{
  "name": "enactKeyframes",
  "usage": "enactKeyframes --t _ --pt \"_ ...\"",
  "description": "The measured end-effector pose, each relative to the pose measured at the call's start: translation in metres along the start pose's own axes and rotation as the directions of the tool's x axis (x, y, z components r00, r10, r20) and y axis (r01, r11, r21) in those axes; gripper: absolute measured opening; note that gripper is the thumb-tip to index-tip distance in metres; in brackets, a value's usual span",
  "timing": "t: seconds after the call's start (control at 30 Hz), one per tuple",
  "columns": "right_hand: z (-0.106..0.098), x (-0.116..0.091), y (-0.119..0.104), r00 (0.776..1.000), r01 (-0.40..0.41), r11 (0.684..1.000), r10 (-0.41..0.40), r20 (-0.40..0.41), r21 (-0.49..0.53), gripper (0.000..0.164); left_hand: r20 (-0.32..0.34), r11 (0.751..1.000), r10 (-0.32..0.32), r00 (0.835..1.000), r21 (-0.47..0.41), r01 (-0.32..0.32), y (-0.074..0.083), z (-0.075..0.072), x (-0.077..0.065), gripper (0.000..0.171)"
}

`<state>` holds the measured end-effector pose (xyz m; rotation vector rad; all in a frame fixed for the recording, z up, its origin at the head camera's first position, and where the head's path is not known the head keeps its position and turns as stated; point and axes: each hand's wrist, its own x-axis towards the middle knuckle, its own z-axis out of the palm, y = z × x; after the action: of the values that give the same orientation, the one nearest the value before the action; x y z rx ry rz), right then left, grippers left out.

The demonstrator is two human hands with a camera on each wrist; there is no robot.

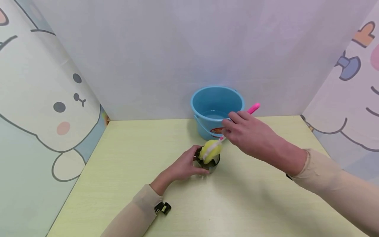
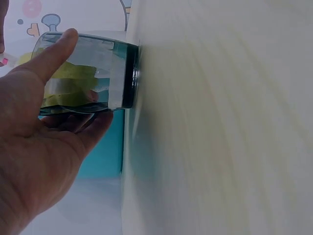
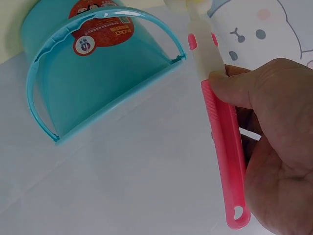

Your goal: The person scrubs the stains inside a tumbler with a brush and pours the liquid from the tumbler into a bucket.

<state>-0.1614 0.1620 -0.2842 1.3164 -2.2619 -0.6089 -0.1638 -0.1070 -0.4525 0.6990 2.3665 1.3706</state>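
Note:
My left hand (image 1: 188, 164) grips a dark, see-through glass cup (image 1: 214, 164) that stands upright on the table, thumb on the near side and fingers on the far side. In the left wrist view the glass (image 2: 102, 73) shows yellow sponge through its wall. My right hand (image 1: 250, 133) holds a sponge brush by its pink handle (image 3: 227, 161), thumb along the white neck. The brush's yellow sponge head (image 1: 211, 151) sits in the mouth of the glass, its upper part above the rim.
Just behind the glass stands a blue bucket (image 1: 204, 128) with its handle hanging down the front and what looks like water at the bottom. The pale wood table (image 1: 142, 144) ends at a white back wall (image 1: 133, 65). Cartoon-printed panels flank both sides.

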Motion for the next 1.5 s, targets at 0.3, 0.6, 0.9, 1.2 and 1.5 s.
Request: enactKeyframes --t 0.3,0.6,0.9,1.2,1.5 --pt "-0.008 -0.004 0.003 1.0 0.0 1.0 0.0 0.027 -0.004 0.054 0.002 1.0 -0.017 1.0 -0.001 0.017 0.002 0.0 -0.001 0.086" --pt "-0.014 -0.008 0.004 0.999 0.013 0.999 -0.015 0.034 0.031 0.059 -0.003 0.999 -0.034 0.999 -0.004 0.034 0.002 -0.001 -0.002 0.084" --pt "-0.013 -0.013 0.004 1.0 -0.009 0.992 0.006 0.027 0.122 0.06 -0.008 0.999 -0.04 0.999 0.018 0.04 0.0 -0.001 -0.001 0.084" --pt "-0.004 -0.016 -0.001 0.998 -0.068 0.974 0.062 0.034 0.216 0.063 -0.002 0.999 -0.049 0.999 0.02 0.049 0.0 0.0 -0.001 0.085" --pt "0.009 -0.02 -0.009 0.991 -0.122 0.958 0.13 -0.015 0.259 0.057 0.0 1.0 -0.012 1.0 0.01 0.012 -0.002 0.0 0.001 0.086"
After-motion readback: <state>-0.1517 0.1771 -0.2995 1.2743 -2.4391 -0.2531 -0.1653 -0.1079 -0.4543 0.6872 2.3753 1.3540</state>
